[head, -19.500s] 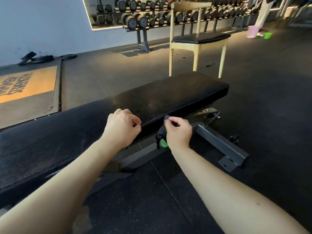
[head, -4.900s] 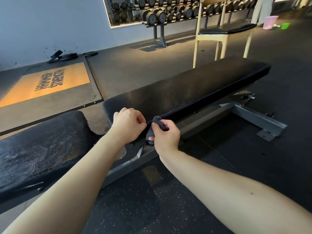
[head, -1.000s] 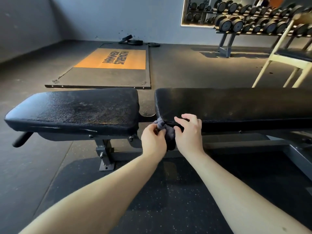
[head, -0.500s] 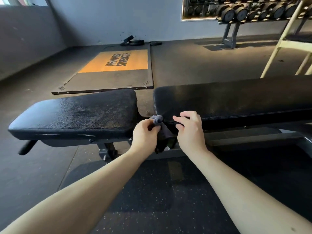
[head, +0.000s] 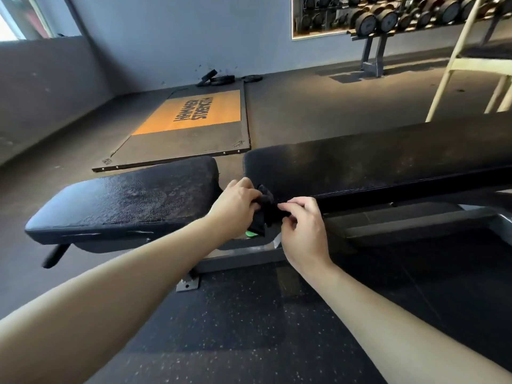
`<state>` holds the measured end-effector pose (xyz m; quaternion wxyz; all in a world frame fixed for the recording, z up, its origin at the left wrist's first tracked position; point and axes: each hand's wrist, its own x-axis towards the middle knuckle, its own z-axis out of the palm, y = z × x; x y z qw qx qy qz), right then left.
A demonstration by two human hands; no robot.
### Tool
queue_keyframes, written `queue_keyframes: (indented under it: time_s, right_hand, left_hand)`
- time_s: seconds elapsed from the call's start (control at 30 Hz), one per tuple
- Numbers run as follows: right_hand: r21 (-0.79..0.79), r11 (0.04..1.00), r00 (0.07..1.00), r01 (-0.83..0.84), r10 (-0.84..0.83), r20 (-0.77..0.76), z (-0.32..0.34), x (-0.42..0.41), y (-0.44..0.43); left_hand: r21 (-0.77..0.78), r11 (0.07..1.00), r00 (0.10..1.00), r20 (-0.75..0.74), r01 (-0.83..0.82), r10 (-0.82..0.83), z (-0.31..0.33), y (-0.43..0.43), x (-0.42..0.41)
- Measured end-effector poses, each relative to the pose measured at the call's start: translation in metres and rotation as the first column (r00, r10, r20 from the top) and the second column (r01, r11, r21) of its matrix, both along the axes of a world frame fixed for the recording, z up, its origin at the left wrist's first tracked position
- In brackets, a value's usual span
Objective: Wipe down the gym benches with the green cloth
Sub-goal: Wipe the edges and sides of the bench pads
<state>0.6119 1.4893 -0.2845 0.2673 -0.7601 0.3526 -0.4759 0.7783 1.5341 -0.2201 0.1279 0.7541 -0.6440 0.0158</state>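
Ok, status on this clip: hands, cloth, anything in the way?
Left hand grips the cloth at the near corner of the long pad. Right hand beside it, grip unclear. Nothing lying on either pad.

I see a grey wall [head: 171, 37] up top, a dumbbell rack [head: 388, 20] upper right, an orange platform [head: 194, 112] on dark floor [head: 318, 106].

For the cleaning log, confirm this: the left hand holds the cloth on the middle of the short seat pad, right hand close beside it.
Wrong place. In the head view the left hand holds the cloth at the near corner of the long pad, by the gap, not on the short seat pad. The right hand is close beside it.
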Motion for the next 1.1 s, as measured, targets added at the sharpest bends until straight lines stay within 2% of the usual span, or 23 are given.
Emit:
queue_keyframes:
  time_s: [0.1,0.17,0.23,0.33,0.43,0.53,0.63,0.73,0.77,0.93,1.03,1.1]
  right_hand:
    - [0.124,0.991,0.998,-0.058,0.057,0.008,-0.009,-0.001,0.019]
    - [0.225,0.968,0.993,-0.111,0.116,-0.009,-0.015,0.000,0.032]
    - [0.351,0.920,0.975,-0.173,0.210,-0.068,-0.019,0.003,0.038]
    - [0.580,0.762,0.923,-0.288,0.383,-0.044,-0.024,0.006,0.042]
    - [0.712,0.591,0.863,-0.379,0.503,0.042,-0.024,0.012,0.048]
    - [0.751,0.515,0.835,-0.414,0.543,0.088,-0.032,0.016,0.055]
    - [0.757,0.511,0.847,-0.407,0.521,0.103,-0.038,0.017,0.058]
    - [0.738,0.468,0.811,-0.486,0.557,0.180,-0.039,0.018,0.060]
    - [0.721,0.481,0.804,-0.499,0.568,0.177,-0.041,0.018,0.059]
    - [0.711,0.491,0.800,-0.503,0.577,0.167,-0.042,0.020,0.056]
    - [0.734,0.474,0.818,-0.486,0.542,0.191,-0.042,0.024,0.054]
    - [0.752,0.451,0.830,-0.480,0.511,0.223,-0.042,0.026,0.054]
  left_hand:
    - [0.183,0.982,0.998,-0.045,0.046,-0.039,-0.016,0.051,-0.013]
    - [0.226,0.973,0.975,-0.197,-0.057,0.103,-0.013,0.075,-0.013]
    - [0.231,0.956,0.879,-0.398,-0.180,0.262,-0.001,0.086,-0.009]
    - [0.253,0.946,0.785,-0.536,-0.201,0.310,0.008,0.095,0.001]
    - [0.253,0.947,0.725,-0.613,-0.198,0.315,-0.004,0.114,0.005]
    - [0.260,0.948,0.640,-0.700,-0.183,0.316,-0.027,0.132,0.010]
    - [0.275,0.951,0.538,-0.785,-0.142,0.307,-0.038,0.140,0.015]
    - [0.277,0.955,0.456,-0.840,-0.109,0.295,-0.039,0.142,0.016]
    - [0.279,0.955,0.422,-0.857,-0.103,0.296,-0.039,0.141,0.014]
    - [0.294,0.939,0.348,-0.874,-0.177,0.339,-0.047,0.136,0.013]
    - [0.337,0.915,0.223,-0.896,-0.222,0.384,-0.055,0.134,0.012]
    - [0.370,0.901,0.175,-0.895,-0.226,0.411,-0.058,0.133,0.009]
